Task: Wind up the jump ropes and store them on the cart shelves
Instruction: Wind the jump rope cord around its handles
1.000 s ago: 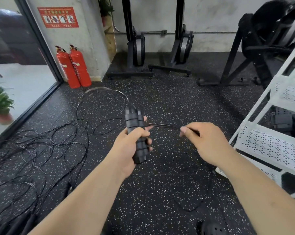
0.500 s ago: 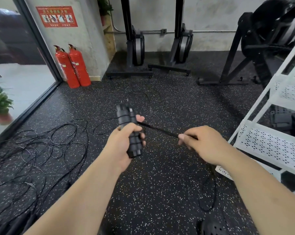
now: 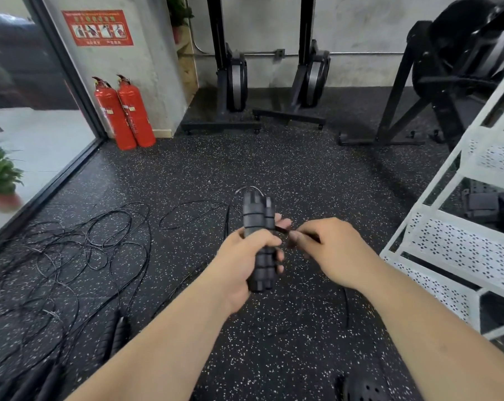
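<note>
My left grip (image 3: 242, 256) is clamped round the two black handles (image 3: 256, 211) of one rope. It holds them side by side and roughly upright above the floor (image 3: 274, 169), just in front of me. My right grip (image 3: 337, 250) is closed too, thumb and forefinger pinching the cord (image 3: 281, 230) just beside the handles, so only a short length runs between the two grips. A small loop of cord stands at the top of the handles. More of it hangs below my right wrist and lies loose on the floor.

I judge this rope to be in the winding step, and early in it. I can make out no clear turns round the handles, though my left fingers hide the middle of them, so I cannot tell how many wraps are on.

Most of the job looks left to do. A big pile (image 3: 71, 250) of tangled ropes lies on the floor to my left, with more handles low at its near edge. None of it is wound.

The white cart (image 3: 453, 244) stands to my right, near but not touching this rope. Some dark things (image 3: 491, 202) sit on one shelf, and I cannot tell whether they are stored ropes. This rope has yet to go there.
</note>
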